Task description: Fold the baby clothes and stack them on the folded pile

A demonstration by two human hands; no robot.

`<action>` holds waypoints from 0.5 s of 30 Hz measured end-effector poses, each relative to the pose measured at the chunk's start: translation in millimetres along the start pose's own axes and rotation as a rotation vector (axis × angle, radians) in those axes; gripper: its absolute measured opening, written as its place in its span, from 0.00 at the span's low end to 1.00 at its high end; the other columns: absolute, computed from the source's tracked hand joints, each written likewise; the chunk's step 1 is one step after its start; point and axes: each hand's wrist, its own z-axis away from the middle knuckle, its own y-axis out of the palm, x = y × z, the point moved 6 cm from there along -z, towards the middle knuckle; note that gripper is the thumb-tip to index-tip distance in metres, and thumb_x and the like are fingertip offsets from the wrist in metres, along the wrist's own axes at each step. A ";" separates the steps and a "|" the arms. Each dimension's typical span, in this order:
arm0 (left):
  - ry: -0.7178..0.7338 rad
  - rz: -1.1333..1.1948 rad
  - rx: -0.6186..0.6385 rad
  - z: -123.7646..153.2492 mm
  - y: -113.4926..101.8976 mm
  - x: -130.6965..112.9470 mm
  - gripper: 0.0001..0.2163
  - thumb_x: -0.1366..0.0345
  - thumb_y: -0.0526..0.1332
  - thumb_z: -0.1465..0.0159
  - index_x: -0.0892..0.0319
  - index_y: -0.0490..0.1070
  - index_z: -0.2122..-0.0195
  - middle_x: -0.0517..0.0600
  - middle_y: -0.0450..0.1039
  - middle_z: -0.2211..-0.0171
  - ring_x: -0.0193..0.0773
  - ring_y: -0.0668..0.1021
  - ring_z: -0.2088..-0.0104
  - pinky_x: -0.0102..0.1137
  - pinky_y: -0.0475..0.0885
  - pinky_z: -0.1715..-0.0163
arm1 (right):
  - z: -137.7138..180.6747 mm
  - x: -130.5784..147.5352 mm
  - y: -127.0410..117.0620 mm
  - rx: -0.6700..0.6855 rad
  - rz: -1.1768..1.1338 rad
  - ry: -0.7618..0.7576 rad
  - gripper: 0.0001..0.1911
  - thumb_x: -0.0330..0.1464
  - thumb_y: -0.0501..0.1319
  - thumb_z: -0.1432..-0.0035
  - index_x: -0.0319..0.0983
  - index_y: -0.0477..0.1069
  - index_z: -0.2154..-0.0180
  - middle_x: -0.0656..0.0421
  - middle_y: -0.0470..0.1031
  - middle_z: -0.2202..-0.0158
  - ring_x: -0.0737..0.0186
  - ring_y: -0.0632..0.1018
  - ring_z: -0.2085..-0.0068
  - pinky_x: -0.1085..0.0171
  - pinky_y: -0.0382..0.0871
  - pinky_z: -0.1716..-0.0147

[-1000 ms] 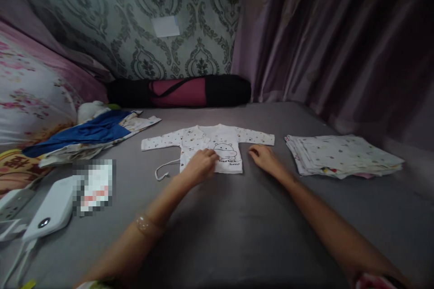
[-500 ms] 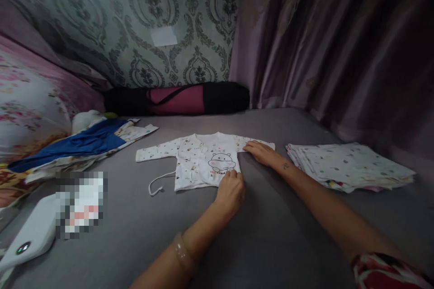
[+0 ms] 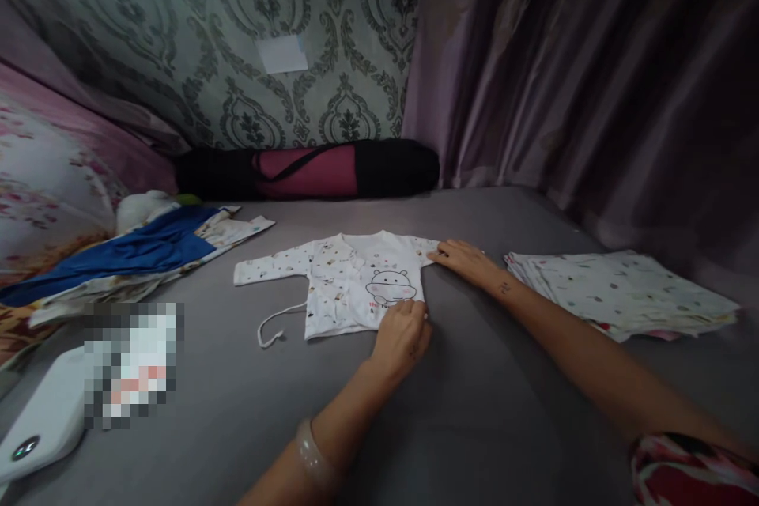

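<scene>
A small white wrap-front baby shirt (image 3: 337, 288) lies spread face up, printed with tiny figures and a cartoon hippo. One sleeve reaches out to the left, and a thin white tie string (image 3: 266, 324) trails from that side. At the lower right edge of the shirt, my left hand (image 3: 403, 336) has its fingers curled closed on the fabric. My right hand (image 3: 466, 259) is bent over the right sleeve, fingers closed on it and covering most of the cuff.
A flat stack of folded printed cloths (image 3: 628, 292) rests at the right. Leftward lie a blue and white garment (image 3: 148, 245), a white device with a small round display (image 3: 47, 411) and a blurred-out item. Against the wall is a long black and maroon bag (image 3: 308, 171) on the grey sheet (image 3: 504, 427).
My right hand has shifted slightly outward along the sleeve, toward the cuff. The left hand stays at the lower right edge. The view has shifted a little.
</scene>
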 end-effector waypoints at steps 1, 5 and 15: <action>0.011 0.011 0.002 -0.1 1.2 0.2 0.07 0.72 0.50 0.36 0.59 0.64 0.59 0.54 0.71 0.63 0.42 0.73 0.59 0.35 0.67 0.58 | 1.0 -2.1 0.2 0.000 -0.016 0.012 0.23 0.22 0.51 0.39 0.47 0.69 0.47 0.54 0.71 0.55 0.57 0.70 0.54 0.59 0.60 0.52; 0.060 0.012 0.018 1.1 3.9 -5.5 0.05 0.68 0.51 0.35 0.58 0.65 0.62 0.55 0.70 0.62 0.43 0.72 0.59 0.37 0.68 0.58 | 4.5 -5.3 -2.0 0.027 -0.088 0.072 0.26 0.21 0.50 0.41 0.49 0.68 0.46 0.55 0.71 0.53 0.57 0.71 0.52 0.58 0.61 0.51; 0.055 0.011 -0.015 39.4 -33.6 14.2 0.08 0.62 0.50 0.33 0.58 0.66 0.61 0.55 0.71 0.60 0.41 0.73 0.59 0.35 0.69 0.58 | -51.3 113.8 14.6 -0.073 -0.346 0.174 0.27 0.27 0.44 0.38 0.31 0.58 0.39 0.47 0.61 0.38 0.56 0.60 0.37 0.55 0.53 0.39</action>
